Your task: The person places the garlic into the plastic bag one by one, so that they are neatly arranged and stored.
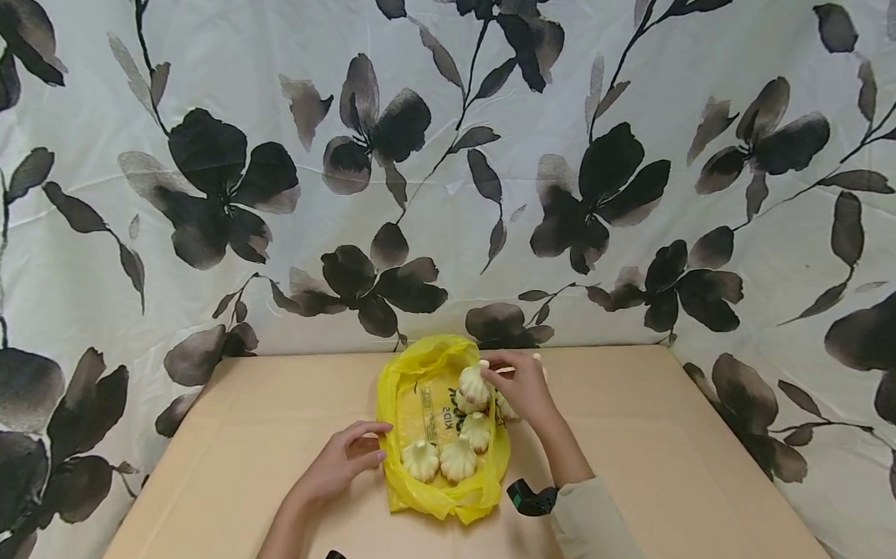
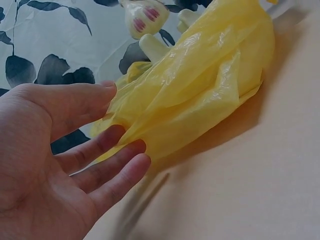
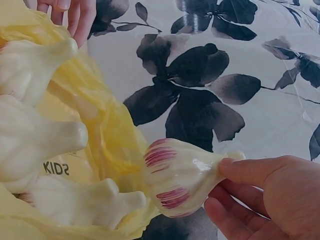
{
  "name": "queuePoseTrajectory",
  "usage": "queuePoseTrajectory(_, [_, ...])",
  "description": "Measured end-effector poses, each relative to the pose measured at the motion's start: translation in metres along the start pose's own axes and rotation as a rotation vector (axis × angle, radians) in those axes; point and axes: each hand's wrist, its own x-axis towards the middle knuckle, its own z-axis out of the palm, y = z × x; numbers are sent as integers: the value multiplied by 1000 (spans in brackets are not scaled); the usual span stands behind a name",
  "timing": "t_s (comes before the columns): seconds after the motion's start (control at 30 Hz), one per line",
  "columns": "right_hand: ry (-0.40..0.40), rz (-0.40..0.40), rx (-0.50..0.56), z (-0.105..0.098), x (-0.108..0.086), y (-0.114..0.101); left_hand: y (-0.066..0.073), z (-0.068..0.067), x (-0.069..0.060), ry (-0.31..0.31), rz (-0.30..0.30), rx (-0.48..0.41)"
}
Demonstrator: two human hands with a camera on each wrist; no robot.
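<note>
A yellow plastic bag (image 1: 441, 506) lies wide open on the table with several white garlic bulbs (image 1: 458, 460) inside. At its upper right side, my right hand (image 1: 522, 387) pinches one garlic bulb (image 1: 474, 384) by the stem; the right wrist view shows this bulb (image 3: 182, 176) with pink streaks, between thumb and fingers. My left hand (image 1: 338, 464) is at the bag's left side, its fingertips at the plastic. In the left wrist view the fingers (image 2: 122, 175) are spread and lightly bent against the yellow bag (image 2: 200, 90).
The light tan table (image 1: 635, 454) extends on both sides of the bag. Behind it and at the sides hangs a white cloth (image 1: 493, 290) with dark flower prints. Part of another pale bulb (image 1: 507, 410) shows beneath my right hand.
</note>
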Motion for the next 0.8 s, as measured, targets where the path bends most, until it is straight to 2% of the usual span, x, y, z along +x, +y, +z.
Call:
queuePoseTrajectory(0.13, [-25, -15, 21, 2, 12, 9, -2, 3, 6, 23, 1, 5])
queuePoseTrajectory(0.3, [-49, -43, 29, 5, 24, 19, -5, 9, 14, 39, 40, 19])
queuePoseTrajectory(0.8, [-119, -32, 86, 25, 30, 28, -12, 14, 10, 45, 72, 59])
